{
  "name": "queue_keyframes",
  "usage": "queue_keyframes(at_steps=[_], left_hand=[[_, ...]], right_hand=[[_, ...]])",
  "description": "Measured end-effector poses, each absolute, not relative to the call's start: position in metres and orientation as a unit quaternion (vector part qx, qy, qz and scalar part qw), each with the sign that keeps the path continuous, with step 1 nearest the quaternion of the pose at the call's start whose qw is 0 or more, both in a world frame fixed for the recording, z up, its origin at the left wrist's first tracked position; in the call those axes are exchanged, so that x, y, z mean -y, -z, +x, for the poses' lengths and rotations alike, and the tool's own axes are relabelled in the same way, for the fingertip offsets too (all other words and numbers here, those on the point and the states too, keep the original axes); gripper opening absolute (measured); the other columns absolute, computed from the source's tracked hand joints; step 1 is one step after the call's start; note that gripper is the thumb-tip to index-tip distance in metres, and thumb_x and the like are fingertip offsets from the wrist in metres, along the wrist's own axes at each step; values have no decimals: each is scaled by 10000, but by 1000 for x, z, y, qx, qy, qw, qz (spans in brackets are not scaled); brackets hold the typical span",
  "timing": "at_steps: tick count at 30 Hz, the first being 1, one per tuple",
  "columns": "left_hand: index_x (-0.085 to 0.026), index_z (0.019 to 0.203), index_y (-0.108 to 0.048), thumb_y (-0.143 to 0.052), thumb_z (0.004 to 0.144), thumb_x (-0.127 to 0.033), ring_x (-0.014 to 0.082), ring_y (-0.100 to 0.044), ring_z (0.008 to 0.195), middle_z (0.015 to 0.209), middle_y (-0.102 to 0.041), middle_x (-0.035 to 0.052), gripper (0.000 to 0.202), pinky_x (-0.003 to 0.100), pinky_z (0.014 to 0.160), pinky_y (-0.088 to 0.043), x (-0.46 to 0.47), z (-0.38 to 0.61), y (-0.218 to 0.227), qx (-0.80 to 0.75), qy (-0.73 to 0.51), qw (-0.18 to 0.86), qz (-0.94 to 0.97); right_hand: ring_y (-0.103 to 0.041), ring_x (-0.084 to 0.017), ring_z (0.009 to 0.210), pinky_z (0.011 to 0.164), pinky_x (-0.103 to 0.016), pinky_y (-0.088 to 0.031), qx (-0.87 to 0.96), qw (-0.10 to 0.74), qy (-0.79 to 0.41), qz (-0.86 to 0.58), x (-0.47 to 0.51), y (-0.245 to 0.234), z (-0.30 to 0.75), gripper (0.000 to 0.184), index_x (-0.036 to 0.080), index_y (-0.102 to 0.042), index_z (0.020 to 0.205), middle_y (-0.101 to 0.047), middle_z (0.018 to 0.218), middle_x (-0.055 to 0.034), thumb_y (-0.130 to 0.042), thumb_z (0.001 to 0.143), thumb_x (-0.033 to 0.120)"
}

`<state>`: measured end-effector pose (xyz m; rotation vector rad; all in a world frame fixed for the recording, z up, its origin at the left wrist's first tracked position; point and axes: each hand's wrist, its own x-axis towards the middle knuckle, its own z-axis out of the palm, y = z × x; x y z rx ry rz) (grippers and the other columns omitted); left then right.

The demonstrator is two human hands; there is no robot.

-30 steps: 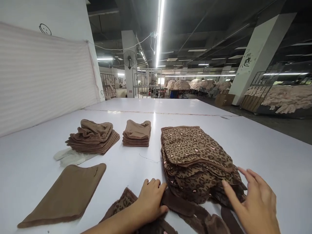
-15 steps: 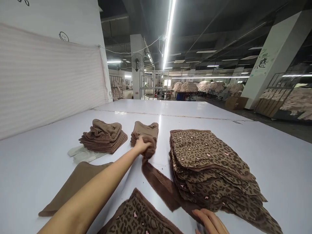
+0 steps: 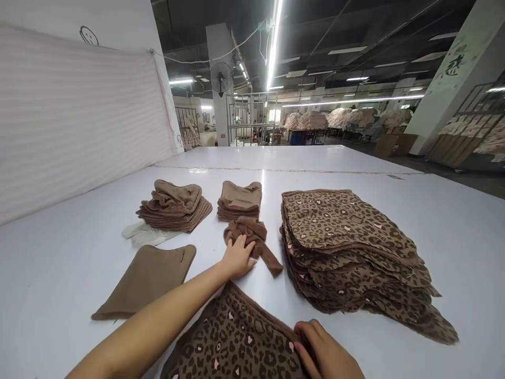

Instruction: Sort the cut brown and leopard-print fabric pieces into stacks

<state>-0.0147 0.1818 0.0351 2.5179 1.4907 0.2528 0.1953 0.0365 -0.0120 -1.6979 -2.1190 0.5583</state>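
In the middle of the table, a bunched brown plush strip has one tail trailing to the right. My left hand lies at its near side, fingers spread and touching it. A leopard-print fabric piece with pink spots and a plush underside is at the front edge. My right hand pinches its right edge between thumb and fingers. Left of my left forearm lies a flat plain brown fabric piece with a small slit near one corner.
A tall leopard-print fabric stack stands on the right. Behind the strip is a small brown fabric stack; a larger brown stack sits on a translucent plastic sheet at left. The white table runs far back beside a draped cloth.
My left hand has let go of the brown strip, now bunched in front of the small stack. My right hand has moved from the strip's tail to the leopard-print piece's edge.
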Motion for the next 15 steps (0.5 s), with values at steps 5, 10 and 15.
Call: queue_keyframes(at_steps=[5,10,15], left_hand=[[-224,1340,-394,-501,847,-448,261,-265,1344,1461,-304,115,552,487,1099,-212,-111,-31,-44,-421,-54,139,895],[-255,1415,-241,-403,863,-552,275,-170,1377,1505,-185,96,648,562,1101,-145,-61,-52,-19,-422,-15,181,888],[-173,1298,-427,-453,866,-312,296,-320,1302,1413,-363,143,454,523,1075,-262,-41,-34,-20,-504,-73,170,844]], right_hand=[[-585,-215,916,790,-375,-462,728,237,-200,-611,-61,7,188,319,196,-510,1003,-521,1054,-104,-222,907,293],[-554,-170,986,847,-316,-435,700,262,-213,-629,-45,-7,205,293,258,-462,1064,-506,1151,-49,-263,905,401],[-613,-166,737,693,-297,-467,651,172,-280,-684,-3,-5,219,340,266,-515,898,-617,877,-7,-328,855,547]])
